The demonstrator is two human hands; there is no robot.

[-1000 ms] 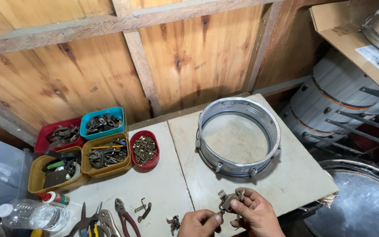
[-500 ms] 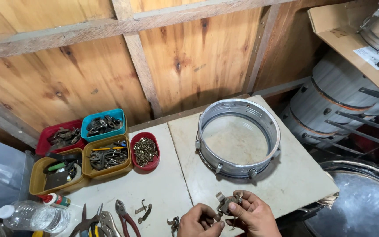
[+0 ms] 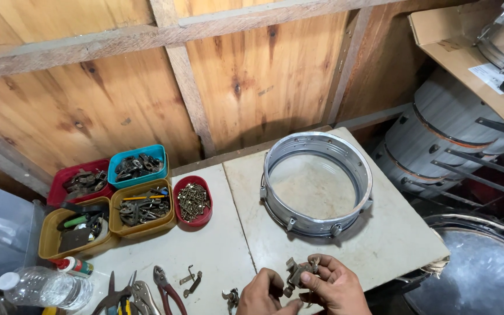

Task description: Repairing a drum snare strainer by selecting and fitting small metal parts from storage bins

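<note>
Two hands meet at the bottom of my view, at about six o'clock. My left hand point(image 3: 262, 296) and my right hand point(image 3: 335, 290) both pinch one small metal part point(image 3: 296, 273) between the fingertips. The fingers are curled in close, so neither hand is open. The part is in the air, just above the near edge of the pale table point(image 3: 380, 245).

At twelve o'clock from my hands sits a round metal drum ring point(image 3: 316, 184), flat on the table. At ten o'clock are little tubs: a red bowl of screws point(image 3: 192, 201), a blue tub point(image 3: 139, 165) and a yellow tub point(image 3: 142, 210) full of metal bits. Red pliers point(image 3: 164, 283) and a small bent hook point(image 3: 190, 281) lie at nine o'clock, near my left hand.

I think the part could slip, since only fingertips hold it. It is close to the table edge, so it might fall to the floor and get lost.
</note>
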